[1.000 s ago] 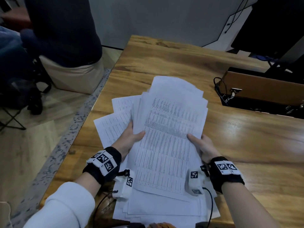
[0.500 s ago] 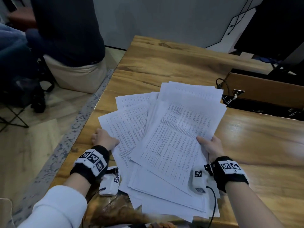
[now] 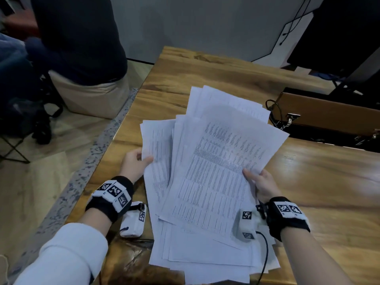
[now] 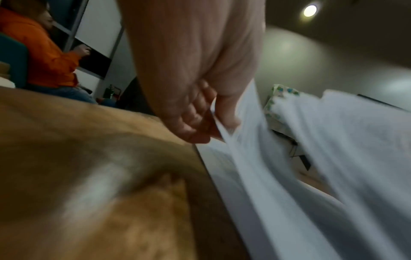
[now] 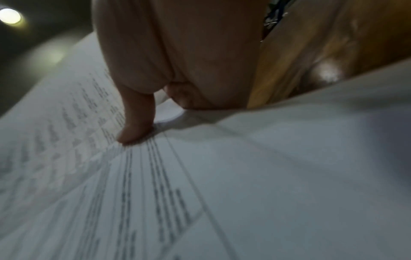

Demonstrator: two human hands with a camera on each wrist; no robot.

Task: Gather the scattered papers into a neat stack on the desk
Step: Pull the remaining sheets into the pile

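A loose, fanned pile of white printed papers (image 3: 213, 177) is held over the wooden desk (image 3: 320, 173) near its front edge. My left hand (image 3: 136, 161) pinches the left edge of the leftmost sheets (image 4: 231, 140), thumb on top and fingers underneath. My right hand (image 3: 261, 182) grips the right edge of the pile, thumb pressed on the top printed sheet (image 5: 89, 158) and fingers hidden below. The sheets are skewed, their corners sticking out at the far end and toward me.
A dark open recess (image 3: 329, 128) with cables and a brown flap sits in the desk at right. The desk's left edge (image 3: 115, 140) drops to the floor. A seated person (image 3: 78, 38) is at far left; another, in orange (image 4: 44, 58), sits beyond.
My left hand has gone from the desk's left edge to the left sheets and taken hold of them. The fanned sheets have drawn closer together. My right hand keeps its grip.
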